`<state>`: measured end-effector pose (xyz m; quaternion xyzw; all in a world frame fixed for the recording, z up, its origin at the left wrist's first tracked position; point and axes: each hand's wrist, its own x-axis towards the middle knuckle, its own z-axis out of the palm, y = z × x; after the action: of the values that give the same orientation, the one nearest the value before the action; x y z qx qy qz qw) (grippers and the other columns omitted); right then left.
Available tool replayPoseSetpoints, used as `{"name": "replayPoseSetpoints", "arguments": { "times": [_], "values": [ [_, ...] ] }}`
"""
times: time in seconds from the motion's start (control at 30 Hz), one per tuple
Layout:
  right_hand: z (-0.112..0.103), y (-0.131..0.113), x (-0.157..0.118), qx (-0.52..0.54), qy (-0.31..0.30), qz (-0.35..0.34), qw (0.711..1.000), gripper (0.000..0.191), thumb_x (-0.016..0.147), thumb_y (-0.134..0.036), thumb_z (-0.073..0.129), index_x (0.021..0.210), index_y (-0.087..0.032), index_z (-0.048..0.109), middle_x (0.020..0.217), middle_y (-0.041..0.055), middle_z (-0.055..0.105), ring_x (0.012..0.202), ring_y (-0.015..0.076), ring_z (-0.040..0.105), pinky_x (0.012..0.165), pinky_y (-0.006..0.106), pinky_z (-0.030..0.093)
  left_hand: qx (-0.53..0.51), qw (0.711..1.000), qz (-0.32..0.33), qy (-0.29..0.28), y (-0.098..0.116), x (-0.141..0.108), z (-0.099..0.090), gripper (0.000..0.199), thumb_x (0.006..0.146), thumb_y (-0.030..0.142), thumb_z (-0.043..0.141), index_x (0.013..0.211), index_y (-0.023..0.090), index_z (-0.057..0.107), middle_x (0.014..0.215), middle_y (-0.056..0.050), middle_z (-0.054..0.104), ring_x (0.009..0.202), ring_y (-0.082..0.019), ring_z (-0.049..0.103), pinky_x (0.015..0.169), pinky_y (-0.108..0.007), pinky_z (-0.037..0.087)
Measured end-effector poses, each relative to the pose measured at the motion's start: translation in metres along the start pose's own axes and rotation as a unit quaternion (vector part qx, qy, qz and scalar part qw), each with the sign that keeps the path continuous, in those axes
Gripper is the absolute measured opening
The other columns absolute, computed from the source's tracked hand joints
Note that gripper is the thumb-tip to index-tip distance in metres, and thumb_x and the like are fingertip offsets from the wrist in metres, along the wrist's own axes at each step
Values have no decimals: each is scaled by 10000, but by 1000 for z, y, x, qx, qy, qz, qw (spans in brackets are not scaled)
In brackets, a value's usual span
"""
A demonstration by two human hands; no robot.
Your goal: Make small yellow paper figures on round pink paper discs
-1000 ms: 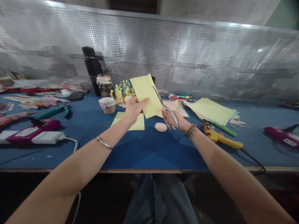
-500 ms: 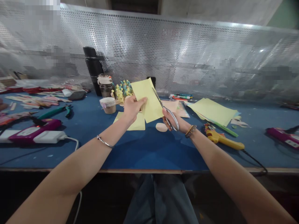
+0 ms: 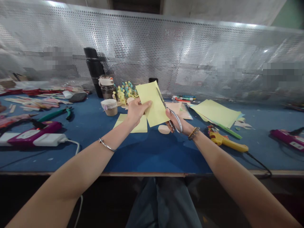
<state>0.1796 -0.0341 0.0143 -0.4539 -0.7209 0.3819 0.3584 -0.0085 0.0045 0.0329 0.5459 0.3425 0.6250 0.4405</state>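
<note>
My left hand (image 3: 136,111) pinches a yellow paper sheet (image 3: 154,109) at its left side, thumb on top, raised above the blue table. In my right hand (image 3: 178,122) are scissors (image 3: 177,120) with pale handles; their blades lie along the right edge of the sheet. Another yellow sheet (image 3: 140,126) lies flat below my left hand. A pale oval piece (image 3: 163,129) rests on the table just under my right hand. Pinkish paper (image 3: 174,107) lies behind the scissors.
A yellow glue gun (image 3: 228,144), a green stick (image 3: 229,131) and stacked yellow sheets (image 3: 216,112) lie right. Leftward are a small cup (image 3: 110,107), a jar (image 3: 106,88), a black flask (image 3: 93,69), green pliers (image 3: 53,114) and a purple power strip (image 3: 35,134). A perforated panel (image 3: 142,47) stands behind.
My left hand and the raised sheet have shifted slightly right, and the sheet sits a little differently against the scissor blades. My right hand has hardly moved.
</note>
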Motion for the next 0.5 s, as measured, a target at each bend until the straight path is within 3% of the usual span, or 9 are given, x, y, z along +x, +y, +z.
{"name": "replayPoseSetpoints", "arguments": {
  "times": [0.5],
  "values": [
    [1,-4,-3,-19,7,-17,1000,599,866,-717,268,690,-185,478,358,-58,391,312,81,389,352,206,309,1,1000,5,7,-2,1,0,313,609,303,762,867,138,693,897,-100,722,721,-197,667,620,-309,558]
  ]
}}
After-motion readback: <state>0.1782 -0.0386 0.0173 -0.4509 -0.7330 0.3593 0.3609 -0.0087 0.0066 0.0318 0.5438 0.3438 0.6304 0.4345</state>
